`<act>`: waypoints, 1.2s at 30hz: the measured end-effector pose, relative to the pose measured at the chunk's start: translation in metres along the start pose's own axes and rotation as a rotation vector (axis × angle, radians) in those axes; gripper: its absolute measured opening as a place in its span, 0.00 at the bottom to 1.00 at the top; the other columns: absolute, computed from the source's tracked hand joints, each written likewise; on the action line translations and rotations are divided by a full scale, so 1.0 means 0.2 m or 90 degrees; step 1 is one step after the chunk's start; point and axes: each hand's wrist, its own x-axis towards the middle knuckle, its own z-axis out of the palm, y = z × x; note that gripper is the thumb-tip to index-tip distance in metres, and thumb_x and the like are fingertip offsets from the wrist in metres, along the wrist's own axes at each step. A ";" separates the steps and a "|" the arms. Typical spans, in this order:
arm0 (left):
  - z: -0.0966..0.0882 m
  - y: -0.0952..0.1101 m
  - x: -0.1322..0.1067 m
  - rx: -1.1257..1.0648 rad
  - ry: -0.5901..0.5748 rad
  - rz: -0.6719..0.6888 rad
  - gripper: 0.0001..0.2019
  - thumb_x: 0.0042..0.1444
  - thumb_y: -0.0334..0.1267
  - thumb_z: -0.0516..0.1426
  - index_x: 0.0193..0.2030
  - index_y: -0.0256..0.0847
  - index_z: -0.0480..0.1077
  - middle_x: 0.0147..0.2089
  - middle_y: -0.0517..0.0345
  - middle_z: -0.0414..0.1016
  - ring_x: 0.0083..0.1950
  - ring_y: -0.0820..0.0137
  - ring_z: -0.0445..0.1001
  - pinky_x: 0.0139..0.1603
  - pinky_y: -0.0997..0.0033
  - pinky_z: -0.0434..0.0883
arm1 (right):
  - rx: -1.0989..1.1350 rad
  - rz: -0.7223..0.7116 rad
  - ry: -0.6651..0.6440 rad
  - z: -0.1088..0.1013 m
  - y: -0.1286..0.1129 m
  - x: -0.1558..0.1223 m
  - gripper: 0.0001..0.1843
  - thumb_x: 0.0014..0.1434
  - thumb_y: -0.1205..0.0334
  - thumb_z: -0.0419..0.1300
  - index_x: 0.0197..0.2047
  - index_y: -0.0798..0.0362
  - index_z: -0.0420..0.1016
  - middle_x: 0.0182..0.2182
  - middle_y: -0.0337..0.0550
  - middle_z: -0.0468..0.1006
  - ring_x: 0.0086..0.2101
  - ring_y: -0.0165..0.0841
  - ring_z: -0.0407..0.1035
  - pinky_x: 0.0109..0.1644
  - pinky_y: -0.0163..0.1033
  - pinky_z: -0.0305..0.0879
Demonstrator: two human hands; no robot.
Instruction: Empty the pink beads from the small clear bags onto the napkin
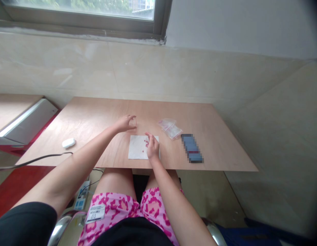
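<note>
My left hand (125,124) is over the table, thumb and fingers at opposite ends of a small clear rectangular piece (133,124) that is hard to make out. Below it lies a white sheet (135,150), close to the table's front edge. Several small red beads (146,143) are scattered on the sheet's right half. Beside them, my right hand (153,147) stands on its edge over the sheet's right side, fingers pointing away and slightly curved. I see nothing held in it, though its palm side is partly hidden.
Clear plastic bags (170,128) lie right of the sheet, with a blurred-out phone (192,148) further right. A white rounded case (68,143) sits at the table's left, near a dark cable (40,158). The wooden table (199,116) meets a tiled wall under a window.
</note>
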 end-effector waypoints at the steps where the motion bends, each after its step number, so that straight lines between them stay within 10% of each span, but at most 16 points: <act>1: 0.03 -0.01 0.01 0.010 -0.013 0.002 0.40 0.53 0.47 0.66 0.70 0.32 0.63 0.65 0.34 0.72 0.63 0.49 0.73 0.63 0.56 0.67 | -0.001 -0.005 0.000 0.00 0.00 0.00 0.31 0.72 0.40 0.46 0.53 0.54 0.82 0.52 0.52 0.83 0.48 0.41 0.76 0.43 0.39 0.71; 10: 0.08 -0.01 -0.10 -0.034 0.039 0.000 0.49 0.52 0.51 0.67 0.75 0.35 0.51 0.75 0.32 0.57 0.75 0.46 0.58 0.71 0.50 0.60 | -0.022 -0.024 -0.015 0.00 -0.03 -0.01 0.27 0.72 0.43 0.49 0.51 0.53 0.82 0.51 0.51 0.83 0.47 0.41 0.76 0.48 0.42 0.72; 16: 0.10 0.33 -0.42 -0.206 0.221 0.018 0.14 0.66 0.46 0.57 0.52 0.42 0.72 0.55 0.47 0.76 0.58 0.57 0.74 0.60 0.56 0.70 | -0.061 -0.045 -0.038 0.03 -0.07 0.03 0.20 0.68 0.51 0.55 0.54 0.52 0.79 0.51 0.51 0.82 0.50 0.43 0.75 0.55 0.46 0.72; 25: 0.28 0.68 -0.99 -0.409 -0.058 -0.032 0.18 0.70 0.48 0.52 0.31 0.44 0.72 0.31 0.57 0.76 0.35 0.64 0.74 0.37 0.66 0.68 | -0.626 -0.244 -0.038 -0.35 -0.21 0.53 0.25 0.57 0.66 0.63 0.59 0.54 0.75 0.55 0.59 0.74 0.56 0.51 0.67 0.62 0.54 0.62; 36: 0.40 0.68 -1.01 -0.355 -0.100 0.012 0.09 0.66 0.41 0.55 0.37 0.46 0.76 0.35 0.56 0.80 0.36 0.62 0.77 0.37 0.66 0.66 | -0.833 -0.246 -0.083 -0.49 -0.24 0.64 0.20 0.57 0.58 0.68 0.52 0.54 0.76 0.48 0.57 0.78 0.50 0.50 0.70 0.54 0.48 0.64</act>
